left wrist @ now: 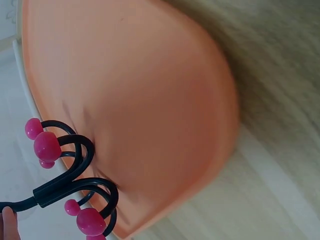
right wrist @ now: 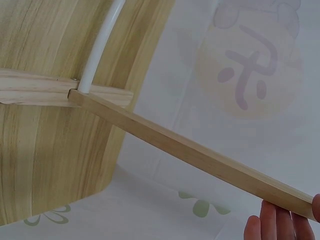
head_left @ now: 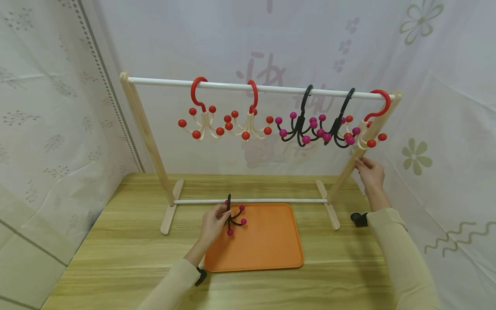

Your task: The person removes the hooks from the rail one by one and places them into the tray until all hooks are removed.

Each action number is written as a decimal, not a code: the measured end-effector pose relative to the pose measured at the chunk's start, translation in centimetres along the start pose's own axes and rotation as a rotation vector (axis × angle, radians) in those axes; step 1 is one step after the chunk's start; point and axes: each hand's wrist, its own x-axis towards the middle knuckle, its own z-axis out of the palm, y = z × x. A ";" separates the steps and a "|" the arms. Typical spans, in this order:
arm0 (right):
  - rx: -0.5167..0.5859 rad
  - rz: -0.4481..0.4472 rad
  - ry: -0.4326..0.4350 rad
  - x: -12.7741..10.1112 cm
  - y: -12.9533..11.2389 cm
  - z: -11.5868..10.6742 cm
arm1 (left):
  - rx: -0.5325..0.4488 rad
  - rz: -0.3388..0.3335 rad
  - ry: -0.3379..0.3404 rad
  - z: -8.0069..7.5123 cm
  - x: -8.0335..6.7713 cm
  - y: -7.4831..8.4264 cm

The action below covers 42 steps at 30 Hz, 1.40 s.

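Left hand (head_left: 212, 224) in a pinching grip on the stem of a black multi-pronged hook with magenta ball tips (head_left: 232, 217), held upright over the far left corner of the flat orange plastic tray (head_left: 263, 245) on the pale wooden desk (head_left: 116, 258). Right hand (head_left: 371, 172) clasping the right slanted wooden post (head_left: 348, 170) of the hanging rack, fingers curled around it. Five more ball-tipped hooks (three red-and-cream, two black) hanging along the white top rail (head_left: 232, 86).
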 end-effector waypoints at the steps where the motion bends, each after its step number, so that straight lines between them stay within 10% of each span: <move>1: 0.005 0.004 -0.012 -1.0 -0.8 0.0 | -0.006 0.000 0.001 0.0 -0.1 0.0; 14: -0.006 0.007 0.011 -4.0 -3.2 0.3 | 0.069 0.101 0.105 -2.5 1.0 1.8; 25: -0.040 -0.017 0.000 -3.8 -2.9 0.2 | 0.131 0.400 0.210 -6.5 5.4 7.8; 42: -0.036 0.009 -0.002 -4.2 -3.3 0.2 | 0.168 0.464 0.289 -10.9 9.3 16.7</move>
